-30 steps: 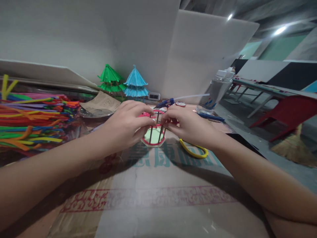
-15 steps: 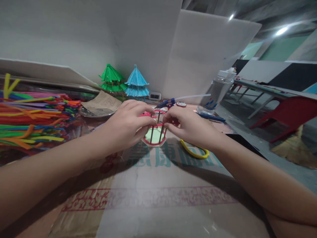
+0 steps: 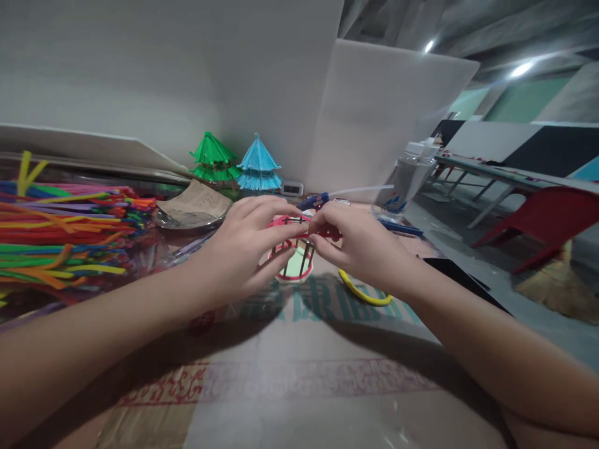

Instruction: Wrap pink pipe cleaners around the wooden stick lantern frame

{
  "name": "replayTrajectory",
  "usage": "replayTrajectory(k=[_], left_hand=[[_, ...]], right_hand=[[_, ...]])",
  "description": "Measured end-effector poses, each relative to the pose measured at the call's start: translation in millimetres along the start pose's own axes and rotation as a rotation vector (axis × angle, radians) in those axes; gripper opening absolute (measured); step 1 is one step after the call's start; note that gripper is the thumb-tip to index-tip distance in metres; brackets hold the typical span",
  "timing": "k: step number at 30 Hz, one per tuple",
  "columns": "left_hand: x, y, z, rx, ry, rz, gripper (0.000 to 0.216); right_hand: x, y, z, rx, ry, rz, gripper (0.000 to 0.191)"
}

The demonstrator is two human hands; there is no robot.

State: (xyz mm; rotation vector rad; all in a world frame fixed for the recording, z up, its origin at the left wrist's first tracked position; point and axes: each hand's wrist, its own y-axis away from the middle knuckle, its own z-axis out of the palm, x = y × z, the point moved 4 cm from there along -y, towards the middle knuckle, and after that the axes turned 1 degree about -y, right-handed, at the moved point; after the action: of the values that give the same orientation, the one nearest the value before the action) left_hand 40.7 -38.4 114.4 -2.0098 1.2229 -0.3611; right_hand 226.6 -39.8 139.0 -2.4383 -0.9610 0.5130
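A small pavilion-like frame (image 3: 294,268) stands upright between my hands. It has a pale green base edged with red pipe cleaner, thin brown posts and a pinkish-red ring at the top. My left hand (image 3: 259,240) is at its left side, index finger stretched over the top and thumb lower beside the posts. My right hand (image 3: 346,234) has thumb and index finger pinched at the top right, on red pipe cleaner (image 3: 335,236). The fingertips of both hands meet there and hide part of the ring. A bent yellow pipe cleaner (image 3: 365,295) lies below my right hand.
Bundles of coloured pipe cleaners (image 3: 70,231) lie at left, near a metal plate (image 3: 187,221) with brown paper. Green (image 3: 213,159) and blue (image 3: 257,165) pavilion models stand behind. A blue glue gun (image 3: 314,201) lies beyond my hands; a clear bottle (image 3: 407,174) stands at right.
The view has tilted slightly upward. My left fingers have moved right across the top of the frame to meet my right fingertips. My right hand keeps its pinch.
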Motion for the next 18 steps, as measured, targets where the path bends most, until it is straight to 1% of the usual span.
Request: replayTrajectory(k=[5, 10, 12, 15, 18], left_hand=[[14.8, 0.3, -8.3, 0.033, 0.028, -0.041, 0.035], [20.5, -1.8, -15.0, 0.049, 0.068, -0.070, 0.036], [21.4, -2.1, -16.0, 0.043, 0.143, -0.109, 0.035], [22.1, 0.4, -15.2, 0.048, 0.336, -0.226, 0.036], [25.2, 4.4, -11.1, 0.030, 0.495, -0.304, 0.042]], right_hand=[[-7.1, 2.5, -7.6, 0.094, 0.003, -0.070, 0.009], [-18.1, 3.5, -15.5, 0.139, 0.053, -0.153, 0.009], [-21.3, 4.0, -17.8, 0.165, 0.079, -0.184, 0.010], [-23.7, 5.2, -20.4, 0.211, 0.108, -0.202, 0.010], [-25.7, 7.7, -23.0, 0.272, 0.112, -0.206, 0.011]])
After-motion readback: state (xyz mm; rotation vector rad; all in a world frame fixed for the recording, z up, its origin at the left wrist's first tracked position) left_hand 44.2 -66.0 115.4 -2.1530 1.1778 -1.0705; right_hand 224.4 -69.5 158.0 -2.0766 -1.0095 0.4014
